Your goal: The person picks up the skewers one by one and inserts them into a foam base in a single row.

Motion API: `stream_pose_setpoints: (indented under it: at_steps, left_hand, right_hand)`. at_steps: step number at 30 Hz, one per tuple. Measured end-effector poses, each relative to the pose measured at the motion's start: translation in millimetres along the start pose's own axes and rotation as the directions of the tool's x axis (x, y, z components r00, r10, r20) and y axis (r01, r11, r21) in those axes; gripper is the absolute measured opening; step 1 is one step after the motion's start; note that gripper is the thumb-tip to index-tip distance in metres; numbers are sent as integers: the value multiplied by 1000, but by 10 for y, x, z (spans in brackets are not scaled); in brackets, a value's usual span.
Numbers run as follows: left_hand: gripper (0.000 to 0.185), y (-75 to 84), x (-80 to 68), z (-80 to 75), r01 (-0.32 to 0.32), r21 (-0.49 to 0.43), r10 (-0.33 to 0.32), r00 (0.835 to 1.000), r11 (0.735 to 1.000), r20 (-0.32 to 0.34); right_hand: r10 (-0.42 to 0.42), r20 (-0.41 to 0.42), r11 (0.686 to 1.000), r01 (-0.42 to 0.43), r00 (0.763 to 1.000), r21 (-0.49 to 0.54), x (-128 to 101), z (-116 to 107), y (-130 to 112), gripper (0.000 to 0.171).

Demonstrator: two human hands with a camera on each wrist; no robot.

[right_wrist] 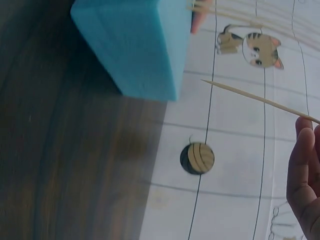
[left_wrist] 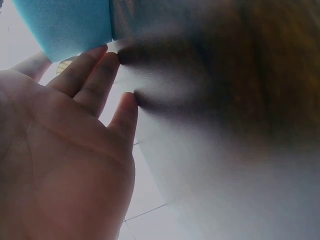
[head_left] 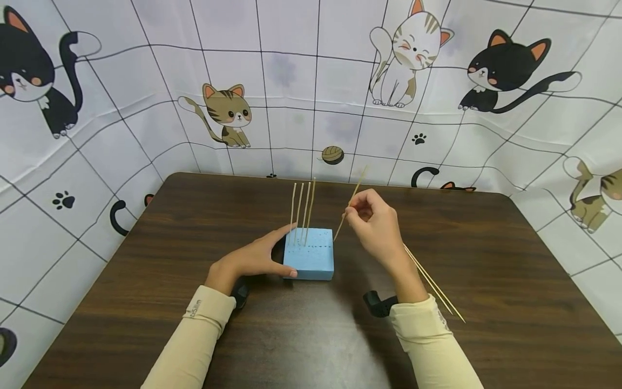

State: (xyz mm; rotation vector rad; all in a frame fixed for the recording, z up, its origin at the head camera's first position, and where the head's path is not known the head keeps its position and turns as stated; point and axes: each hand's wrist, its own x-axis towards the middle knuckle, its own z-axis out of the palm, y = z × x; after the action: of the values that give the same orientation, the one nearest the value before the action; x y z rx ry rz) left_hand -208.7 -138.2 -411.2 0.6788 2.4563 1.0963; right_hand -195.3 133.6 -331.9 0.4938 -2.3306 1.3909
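A light blue foam block point(head_left: 315, 265) sits on the table, with a row of small holes across its top. Several thin wooden skewers point(head_left: 311, 208) stand upright in its left part. My left hand point(head_left: 255, 255) holds the block from the left, thumb at the front and fingers along the far side; the left wrist view shows fingertips by the block point(left_wrist: 75, 25). To the right, my right hand point(head_left: 378, 226) pinches another skewer point(head_left: 358, 183) between thumb and fingers. That skewer tilts, and its pointed lower end point(right_wrist: 220, 86) hangs apart from the block in the right wrist view.
Loose skewers point(head_left: 439, 289) lie on the dark wooden table point(head_left: 194, 227), beside my right forearm. Behind the table hangs a white gridded sheet point(head_left: 291, 70) printed with cats. Black mounts point(head_left: 379, 303) are on both wrists.
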Motion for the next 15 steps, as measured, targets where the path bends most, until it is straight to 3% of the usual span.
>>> stream_pose_setpoints:
  at_steps: [6,15]
  left_hand:
    - [108,10,12,13,2,5,-2,1000,1000,-5]
    - [107,-4,10,11,-10,-6,10,1000,1000,-5]
  right_hand:
    - [-50,42,998,48,998,32,-9,127,-38,6]
    - [-57,105,997,51,993,54,-15,278,-117,5]
